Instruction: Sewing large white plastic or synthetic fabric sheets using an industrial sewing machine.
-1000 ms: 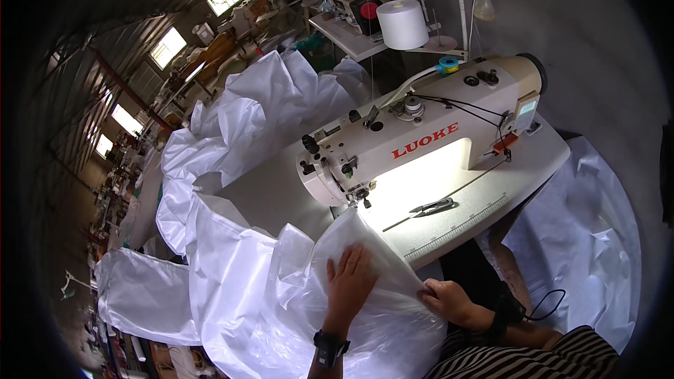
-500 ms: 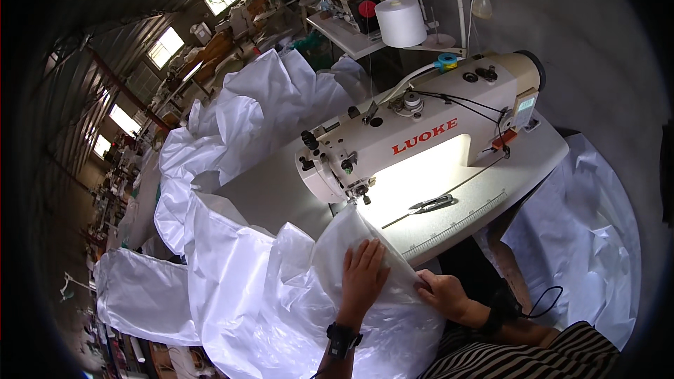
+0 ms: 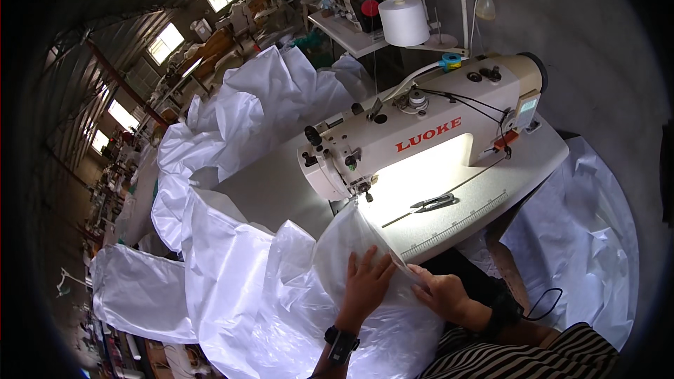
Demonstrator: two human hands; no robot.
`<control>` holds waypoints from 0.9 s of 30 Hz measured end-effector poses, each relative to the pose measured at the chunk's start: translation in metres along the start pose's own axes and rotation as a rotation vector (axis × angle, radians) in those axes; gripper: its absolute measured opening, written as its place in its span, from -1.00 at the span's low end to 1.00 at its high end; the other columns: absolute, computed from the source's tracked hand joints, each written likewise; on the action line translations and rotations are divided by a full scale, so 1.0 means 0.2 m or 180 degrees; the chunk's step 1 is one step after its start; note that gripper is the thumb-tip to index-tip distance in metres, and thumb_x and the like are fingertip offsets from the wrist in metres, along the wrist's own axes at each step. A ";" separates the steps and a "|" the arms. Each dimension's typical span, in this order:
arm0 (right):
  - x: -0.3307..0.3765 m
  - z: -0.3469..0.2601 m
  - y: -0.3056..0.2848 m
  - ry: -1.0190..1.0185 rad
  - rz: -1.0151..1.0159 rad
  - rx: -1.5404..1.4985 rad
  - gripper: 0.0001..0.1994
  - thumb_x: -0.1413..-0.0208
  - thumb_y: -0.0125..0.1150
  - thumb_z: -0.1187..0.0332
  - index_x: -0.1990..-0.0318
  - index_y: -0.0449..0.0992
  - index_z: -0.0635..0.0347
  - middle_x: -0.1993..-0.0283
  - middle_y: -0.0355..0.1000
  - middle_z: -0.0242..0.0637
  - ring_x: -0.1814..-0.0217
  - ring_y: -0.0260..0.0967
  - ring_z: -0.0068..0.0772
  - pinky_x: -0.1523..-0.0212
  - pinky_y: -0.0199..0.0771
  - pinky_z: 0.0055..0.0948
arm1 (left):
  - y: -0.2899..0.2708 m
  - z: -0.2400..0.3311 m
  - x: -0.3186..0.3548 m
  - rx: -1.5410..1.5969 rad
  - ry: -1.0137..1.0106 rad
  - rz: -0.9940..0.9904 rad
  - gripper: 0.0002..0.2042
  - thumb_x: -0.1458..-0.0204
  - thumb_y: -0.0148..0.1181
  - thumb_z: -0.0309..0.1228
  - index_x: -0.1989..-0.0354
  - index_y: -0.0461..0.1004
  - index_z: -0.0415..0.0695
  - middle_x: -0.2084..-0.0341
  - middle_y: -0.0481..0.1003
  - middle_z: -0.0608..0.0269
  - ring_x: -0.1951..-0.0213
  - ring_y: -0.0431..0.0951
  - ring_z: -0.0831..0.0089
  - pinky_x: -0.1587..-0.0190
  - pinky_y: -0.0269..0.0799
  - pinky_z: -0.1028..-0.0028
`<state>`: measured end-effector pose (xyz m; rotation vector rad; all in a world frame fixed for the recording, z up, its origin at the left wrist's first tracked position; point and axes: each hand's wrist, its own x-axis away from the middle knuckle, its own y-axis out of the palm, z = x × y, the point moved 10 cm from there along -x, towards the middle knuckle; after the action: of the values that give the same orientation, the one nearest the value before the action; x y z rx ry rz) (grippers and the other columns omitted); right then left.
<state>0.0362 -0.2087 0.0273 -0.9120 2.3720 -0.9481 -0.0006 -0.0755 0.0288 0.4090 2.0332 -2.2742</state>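
Note:
A large sheet of glossy white fabric [image 3: 239,281] spills over the near left side of the sewing machine [image 3: 428,123]. One corner of it runs up under the needle area, where the machine's lamp shines. My left hand [image 3: 366,282] lies on this fabric with its fingers spread. Just to its right, my right hand [image 3: 444,293] pinches the fabric's edge between thumb and fingers. On the lit machine bed rest small thread snips [image 3: 433,202], well apart from both hands.
A white thread cone [image 3: 404,21] stands behind the machine. More white fabric is heaped behind the bed's left end, and another white sheet [image 3: 569,238] hangs at the right by the wall. A cluttered side table [image 3: 351,34] stands at the back.
My left hand has shifted slightly toward the right and nearer to me on the fabric. The right hand still pinches the edge, its fingers a little closer to the left hand.

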 end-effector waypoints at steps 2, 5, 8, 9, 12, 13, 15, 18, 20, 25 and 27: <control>-0.02 0.02 -0.01 0.0072 0.0098 -0.0045 -0.58 -0.28 0.15 0.24 -0.24 0.43 0.18 0.50 0.55 -0.10 0.49 0.56 -0.09 0.46 0.56 -0.21 | 0.01 0.01 0.01 0.0029 -0.0033 -0.0044 -0.60 -0.07 0.20 -0.42 -0.14 0.53 0.09 -0.21 0.47 0.43 -0.37 0.26 0.17 -0.41 -0.04 -0.23; -0.05 0.03 -0.02 0.0047 0.0329 -0.0171 -0.60 -0.29 0.15 0.23 -0.22 0.44 0.16 0.47 0.56 -0.07 0.46 0.57 -0.08 0.44 0.56 -0.20 | 0.02 0.04 0.02 0.0078 0.0083 -0.0113 -0.59 -0.09 0.17 -0.46 -0.15 0.53 0.09 -0.21 0.47 0.46 -0.38 0.25 0.19 -0.42 -0.06 -0.23; -0.08 0.05 -0.01 0.0075 0.0400 -0.0181 -0.62 -0.28 0.16 0.24 -0.19 0.47 0.15 0.44 0.56 -0.07 0.44 0.58 -0.09 0.42 0.57 -0.20 | 0.03 0.05 0.02 0.0159 0.0201 -0.0132 -0.60 -0.09 0.14 -0.49 -0.14 0.53 0.09 -0.21 0.47 0.48 -0.37 0.26 0.21 -0.41 -0.07 -0.24; -0.08 0.07 0.01 0.0200 0.0306 -0.0126 -0.63 -0.27 0.16 0.24 -0.18 0.48 0.14 0.44 0.57 -0.07 0.44 0.58 -0.09 0.42 0.57 -0.21 | 0.02 0.05 0.03 0.0206 0.0207 -0.0100 -0.60 -0.09 0.14 -0.49 -0.14 0.53 0.09 -0.21 0.47 0.47 -0.37 0.27 0.21 -0.42 -0.06 -0.22; -0.08 0.07 -0.01 0.0153 0.0316 -0.0232 -0.65 -0.23 0.18 0.29 -0.14 0.51 0.13 0.44 0.57 -0.10 0.44 0.58 -0.13 0.42 0.58 -0.24 | 0.01 0.04 0.04 0.0360 0.0178 0.0029 -0.59 -0.10 0.13 -0.49 -0.15 0.53 0.10 -0.21 0.47 0.46 -0.36 0.29 0.26 -0.43 -0.04 -0.17; -0.08 0.06 -0.01 0.0105 0.0306 -0.0200 -0.64 -0.22 0.18 0.31 -0.15 0.51 0.13 0.44 0.57 -0.12 0.44 0.58 -0.15 0.41 0.58 -0.25 | 0.00 0.03 0.04 0.0438 0.0115 0.0075 -0.58 -0.11 0.11 -0.48 -0.17 0.52 0.12 -0.22 0.46 0.47 -0.36 0.29 0.29 -0.43 -0.04 -0.15; -0.07 0.05 0.00 0.0080 0.0193 -0.0114 -0.63 -0.19 0.18 0.35 -0.16 0.50 0.14 0.43 0.57 -0.15 0.44 0.58 -0.17 0.40 0.58 -0.27 | 0.01 0.01 0.03 0.0497 -0.0048 0.0075 -0.58 -0.10 0.11 -0.49 -0.16 0.52 0.11 -0.22 0.47 0.46 -0.35 0.31 0.31 -0.43 -0.03 -0.11; -0.05 -0.06 -0.04 -0.0465 0.0641 0.0275 -0.54 -0.17 0.19 0.35 -0.25 0.45 0.14 0.51 0.54 -0.27 0.53 0.55 -0.26 0.50 0.56 -0.34 | 0.04 0.01 0.04 0.0382 -0.0121 -0.0013 -0.58 -0.05 0.13 -0.51 -0.12 0.54 0.06 -0.19 0.49 0.44 -0.33 0.35 0.32 -0.42 0.01 -0.09; -0.04 -0.06 0.07 -0.0364 0.0146 0.0891 -0.46 -0.10 0.22 0.37 -0.29 0.41 0.19 0.54 0.51 -0.29 0.58 0.52 -0.30 0.55 0.52 -0.37 | 0.03 0.05 0.05 0.0206 0.0203 -0.0001 -0.57 -0.01 0.16 -0.52 -0.11 0.54 0.04 -0.18 0.49 0.43 -0.31 0.37 0.32 -0.41 0.05 -0.10; 0.02 -0.10 0.22 -0.0472 -0.0325 0.1515 -0.40 -0.07 0.19 0.39 -0.33 0.34 0.30 0.61 0.44 -0.38 0.71 0.43 -0.45 0.70 0.41 -0.44 | -0.06 -0.05 0.15 0.0453 -0.0081 0.0215 -0.57 -0.03 0.22 -0.43 -0.14 0.52 0.02 -0.22 0.46 0.34 -0.32 0.36 0.23 -0.37 0.10 -0.14; 0.02 -0.13 0.22 -0.0567 -0.0228 0.1566 -0.39 -0.04 0.18 0.41 -0.32 0.35 0.32 0.64 0.44 -0.41 0.71 0.42 -0.48 0.70 0.41 -0.45 | -0.08 -0.14 0.20 0.0359 -0.0648 0.0246 -0.59 -0.08 0.23 -0.38 -0.15 0.52 0.02 -0.24 0.44 0.30 -0.33 0.34 0.16 -0.35 0.09 -0.19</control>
<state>0.0009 -0.1755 0.0125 -0.8440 1.8441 -1.3377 -0.0378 -0.0404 0.0315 0.2457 1.7694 -2.2869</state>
